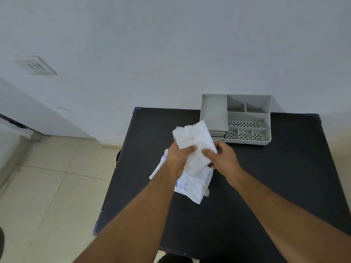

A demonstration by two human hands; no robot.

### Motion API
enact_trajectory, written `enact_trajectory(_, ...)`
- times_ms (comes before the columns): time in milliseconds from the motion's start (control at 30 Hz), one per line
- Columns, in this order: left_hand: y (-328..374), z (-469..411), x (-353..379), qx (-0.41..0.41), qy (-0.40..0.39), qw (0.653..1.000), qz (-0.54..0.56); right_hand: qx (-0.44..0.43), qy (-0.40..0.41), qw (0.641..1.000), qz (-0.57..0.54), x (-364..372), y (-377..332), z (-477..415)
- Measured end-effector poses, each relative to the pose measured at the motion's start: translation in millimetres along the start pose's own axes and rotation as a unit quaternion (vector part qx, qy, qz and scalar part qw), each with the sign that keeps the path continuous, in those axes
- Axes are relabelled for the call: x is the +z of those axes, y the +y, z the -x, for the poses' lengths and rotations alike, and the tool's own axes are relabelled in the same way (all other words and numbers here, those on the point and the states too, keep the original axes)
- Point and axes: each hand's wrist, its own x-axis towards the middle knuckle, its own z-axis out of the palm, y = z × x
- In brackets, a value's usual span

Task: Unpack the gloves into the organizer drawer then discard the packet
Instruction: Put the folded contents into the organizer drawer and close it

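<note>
A thick stack of clear plastic gloves [193, 139] is held upright above the black table, gripped from both sides. My left hand [177, 158] clasps its left edge and my right hand [223, 158] pinches its right edge. Below the stack hangs the white packet [191, 186] with blue print, its upper end hidden behind my hands; I cannot tell which hand holds it. The grey organizer [248, 118] stands at the table's back, and its drawer [213, 112] is pulled out on the left, with nothing in it.
The black table [266, 186] stands against a white wall. Beige floor tiles [47, 186] lie to the left. The organizer's top has several small compartments, some with perforated bottoms.
</note>
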Motion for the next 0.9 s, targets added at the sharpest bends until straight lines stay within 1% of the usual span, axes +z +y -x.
enact_trajectory(100, 0.2, -7.5, -3.7, -0.006, 0.064, 0.998, 0.008, 0.013, -0.019, 1.0, 0.02, -1.1, -1.7, -0.2)
enact_trajectory(200, 4.9, -19.0, -7.4, 0.0, 0.081, 0.996, 0.042, 0.047, 0.009, 0.999, 0.007, -2.7, -2.6, -14.5)
enact_trajectory(300, 8.3, -30.2, -7.5, -0.007, 0.09, 0.994, 0.065, 0.11, 0.047, 0.99, -0.078, -0.8, -6.2, -34.7)
enact_trajectory(433, 11.5, -48.2, -5.2, -0.004, 0.105, 0.99, 0.091, 0.187, 0.081, 0.961, -0.185, 6.2, -7.9, -53.8)
enact_trajectory(533, 14.1, -62.5, -4.3, -0.014, 0.12, 0.985, 0.125, 0.224, 0.102, 0.935, -0.254, 15.5, -7.1, -63.5)
enact_trajectory(733, 18.3, -84.1, -11.3, -0.034, 0.139, 0.978, 0.15, 0.232, 0.141, 0.911, -0.309, 35.2, -6.7, -81.6)
enact_trajectory(900, 19.6, -88.9, -16.8, -0.039, 0.135, 0.977, 0.158, 0.221, 0.158, 0.907, -0.323, 41.7, -2.8, -89.1)
